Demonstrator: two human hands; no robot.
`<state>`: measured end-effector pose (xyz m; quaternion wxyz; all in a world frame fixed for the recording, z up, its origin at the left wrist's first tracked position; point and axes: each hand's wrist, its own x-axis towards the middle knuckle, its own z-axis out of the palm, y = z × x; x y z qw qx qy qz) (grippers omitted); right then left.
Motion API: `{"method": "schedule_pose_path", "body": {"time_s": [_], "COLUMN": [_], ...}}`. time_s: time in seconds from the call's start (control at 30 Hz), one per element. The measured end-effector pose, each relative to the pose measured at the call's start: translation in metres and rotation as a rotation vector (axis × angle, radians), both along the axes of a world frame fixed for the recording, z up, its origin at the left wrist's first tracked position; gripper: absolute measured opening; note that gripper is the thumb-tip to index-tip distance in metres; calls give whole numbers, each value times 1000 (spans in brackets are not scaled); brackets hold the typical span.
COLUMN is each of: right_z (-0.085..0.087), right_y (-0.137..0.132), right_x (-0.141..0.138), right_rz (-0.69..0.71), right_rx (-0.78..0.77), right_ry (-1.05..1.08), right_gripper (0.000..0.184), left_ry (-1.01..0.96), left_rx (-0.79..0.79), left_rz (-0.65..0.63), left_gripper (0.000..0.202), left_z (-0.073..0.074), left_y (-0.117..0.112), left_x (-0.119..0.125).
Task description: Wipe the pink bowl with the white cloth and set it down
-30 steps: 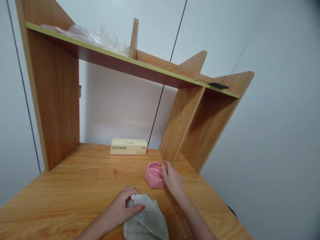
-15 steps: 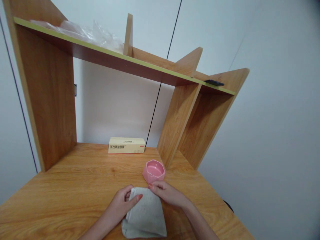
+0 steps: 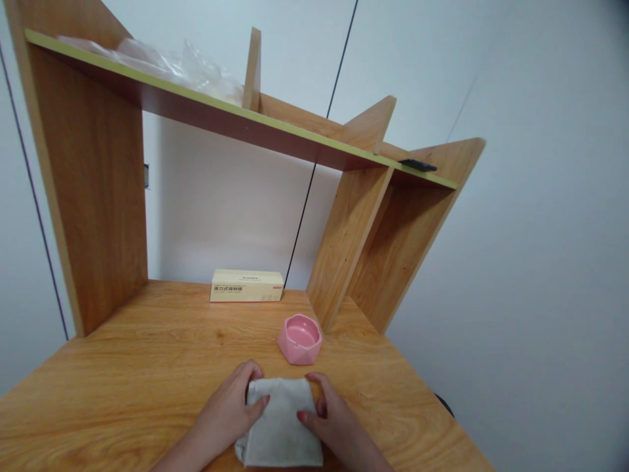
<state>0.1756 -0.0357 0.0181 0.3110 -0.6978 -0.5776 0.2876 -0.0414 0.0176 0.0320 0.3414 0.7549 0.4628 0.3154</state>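
A folded grey-white cloth (image 3: 280,426) lies on the wooden desk (image 3: 147,367) near its front edge. My left hand (image 3: 230,413) grips the cloth's left edge, thumb on top and fingers curled round the far corner. My right hand (image 3: 330,421) holds the cloth's right edge the same way, thumb pressed on top. Just beyond the cloth sits a small pink faceted bowl (image 3: 299,338), untouched by either hand.
A long beige box (image 3: 246,286) lies at the back of the desk against the wall. Wooden upright panels (image 3: 344,249) rise at right and left. The upper shelf (image 3: 196,108) carries crumpled clear plastic (image 3: 196,69) and a dark flat object (image 3: 417,165).
My right hand left the pink bowl and came back to the cloth's right edge. Both hands have drawn the cloth flatter and squarer on the desk.
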Motion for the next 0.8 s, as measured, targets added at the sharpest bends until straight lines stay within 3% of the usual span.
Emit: {"method": "schedule_pose_path", "body": {"time_s": [0.13, 0.27, 0.37, 0.5, 0.67, 0.8], "right_z": [-3, 13, 27, 39, 37, 28], "right_y": [15, 25, 26, 24, 28, 44], "right_x": [23, 44, 41, 9, -52, -88], "right_rz": [-76, -116, -88, 36, 271, 406], "right_rx": [106, 111, 272, 465, 473, 454], "right_ry": [-60, -280, -415, -441, -359, -302], "right_gripper": [37, 29, 28, 34, 32, 40], "left_ry": [-34, 7, 29, 73, 131, 208], "left_rx": [43, 51, 70, 94, 89, 145], "left_rz": [18, 21, 18, 17, 31, 129], "left_gripper": [20, 19, 18, 16, 18, 22], "left_z": [-5, -5, -4, -3, -2, 3], "left_y": [2, 5, 5, 4, 6, 16], "left_x": [-1, -2, -3, -4, -7, -19]}}
